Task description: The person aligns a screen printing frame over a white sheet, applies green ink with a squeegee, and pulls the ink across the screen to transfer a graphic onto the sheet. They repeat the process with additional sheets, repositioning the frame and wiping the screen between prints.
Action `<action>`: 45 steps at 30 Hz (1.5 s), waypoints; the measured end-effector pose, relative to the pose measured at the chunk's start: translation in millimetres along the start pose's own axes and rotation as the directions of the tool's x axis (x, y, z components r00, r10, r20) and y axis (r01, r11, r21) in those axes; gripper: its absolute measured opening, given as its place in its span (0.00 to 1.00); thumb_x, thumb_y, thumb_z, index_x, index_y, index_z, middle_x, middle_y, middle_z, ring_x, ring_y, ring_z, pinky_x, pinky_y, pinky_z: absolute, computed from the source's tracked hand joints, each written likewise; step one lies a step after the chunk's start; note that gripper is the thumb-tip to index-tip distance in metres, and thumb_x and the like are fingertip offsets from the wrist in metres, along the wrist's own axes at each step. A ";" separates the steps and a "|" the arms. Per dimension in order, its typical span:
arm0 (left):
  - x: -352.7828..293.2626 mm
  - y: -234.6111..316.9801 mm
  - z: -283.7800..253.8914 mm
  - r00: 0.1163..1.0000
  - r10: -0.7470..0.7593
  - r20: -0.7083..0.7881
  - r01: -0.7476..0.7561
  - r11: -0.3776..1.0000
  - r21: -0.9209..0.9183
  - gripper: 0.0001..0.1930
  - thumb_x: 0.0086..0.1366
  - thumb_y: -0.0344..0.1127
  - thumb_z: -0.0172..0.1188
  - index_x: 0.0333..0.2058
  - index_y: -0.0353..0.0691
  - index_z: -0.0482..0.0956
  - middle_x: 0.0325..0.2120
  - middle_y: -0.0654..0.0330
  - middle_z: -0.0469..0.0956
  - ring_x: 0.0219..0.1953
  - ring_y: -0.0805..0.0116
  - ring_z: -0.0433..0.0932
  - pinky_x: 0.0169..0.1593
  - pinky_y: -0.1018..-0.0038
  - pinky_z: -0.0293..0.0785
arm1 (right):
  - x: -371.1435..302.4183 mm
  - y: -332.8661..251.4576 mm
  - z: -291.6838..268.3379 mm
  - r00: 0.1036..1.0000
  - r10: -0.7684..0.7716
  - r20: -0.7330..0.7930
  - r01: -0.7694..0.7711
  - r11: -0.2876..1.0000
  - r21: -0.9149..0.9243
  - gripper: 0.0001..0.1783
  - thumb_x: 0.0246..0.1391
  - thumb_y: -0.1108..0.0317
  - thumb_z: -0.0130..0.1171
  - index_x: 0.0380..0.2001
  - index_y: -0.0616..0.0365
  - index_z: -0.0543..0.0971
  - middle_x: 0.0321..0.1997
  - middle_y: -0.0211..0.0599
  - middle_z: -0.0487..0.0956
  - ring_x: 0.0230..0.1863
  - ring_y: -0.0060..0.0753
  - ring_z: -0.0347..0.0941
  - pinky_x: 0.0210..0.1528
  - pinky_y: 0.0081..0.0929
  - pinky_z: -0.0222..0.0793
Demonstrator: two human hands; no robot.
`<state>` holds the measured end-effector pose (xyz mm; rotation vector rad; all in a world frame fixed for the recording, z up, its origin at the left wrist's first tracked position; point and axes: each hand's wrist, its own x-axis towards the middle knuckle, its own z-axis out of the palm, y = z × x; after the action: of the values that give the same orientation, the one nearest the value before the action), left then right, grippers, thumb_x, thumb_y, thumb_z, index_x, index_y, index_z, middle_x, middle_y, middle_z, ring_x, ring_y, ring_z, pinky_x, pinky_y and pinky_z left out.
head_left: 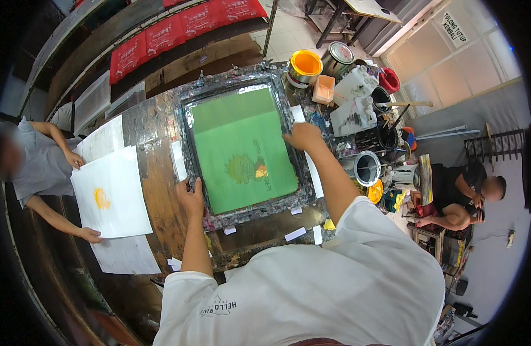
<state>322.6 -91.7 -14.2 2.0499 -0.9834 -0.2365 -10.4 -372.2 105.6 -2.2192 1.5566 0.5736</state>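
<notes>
A screen printing frame [191, 151] with a dark, ink-stained border lies on the worktable in front of me. Its green mesh [242, 124] carries a spiky-haired figure design with lettering and a small orange-yellow patch. My left hand [190, 198] is closed on the frame's left border near the close corner; some fingertips are hidden by the edge. At the right border, about halfway along, my right hand [304, 137] grips the frame, its fingers bent and partly out of sight. White paper strips [314, 176] stick out beside and below the frame.
On the left, a co-worker [43, 155] holds a white sheet [113, 173] with a yellow print, above more paper. Paint cans [305, 64], white jugs [356, 115] and an open pot [367, 168] crowd my right. Red printed bags [185, 32] lie on a rack behind. Another person [458, 193] sits far right.
</notes>
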 end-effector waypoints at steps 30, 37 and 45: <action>0.4 23.2 -2.0 0.998 -0.064 -0.025 0.063 0.998 -0.006 0.19 0.68 0.38 0.74 0.47 0.28 0.79 0.39 0.56 0.75 0.39 0.62 0.73 0.46 0.66 0.72 | 254.1 -33.1 -22.4 0.589 0.418 -0.692 0.212 0.746 0.631 0.18 0.53 0.59 0.75 0.42 0.60 0.88 0.46 0.47 0.81 0.52 0.54 0.78 0.54 0.47 0.75; 1.8 27.8 -4.5 0.990 -0.139 0.027 0.141 0.988 -0.056 0.19 0.68 0.36 0.73 0.49 0.28 0.80 0.44 0.50 0.77 0.44 0.55 0.76 0.49 0.62 0.75 | 246.9 -38.1 -14.5 0.556 0.325 -0.765 0.202 0.840 0.504 0.19 0.59 0.65 0.69 0.50 0.64 0.83 0.54 0.50 0.78 0.58 0.58 0.75 0.62 0.49 0.71; 0.1 28.2 -7.9 0.993 -0.116 0.016 0.116 0.993 -0.036 0.19 0.67 0.37 0.74 0.49 0.29 0.80 0.43 0.51 0.77 0.44 0.55 0.76 0.50 0.62 0.74 | 201.5 -119.2 -4.1 0.584 0.222 -0.781 0.251 0.865 0.434 0.34 0.55 0.45 0.73 0.58 0.54 0.79 0.60 0.44 0.78 0.66 0.50 0.69 0.66 0.58 0.58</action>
<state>310.6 -96.8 12.1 2.0766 -0.8632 -0.3284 164.6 -496.0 11.2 -2.1143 1.7620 -0.9704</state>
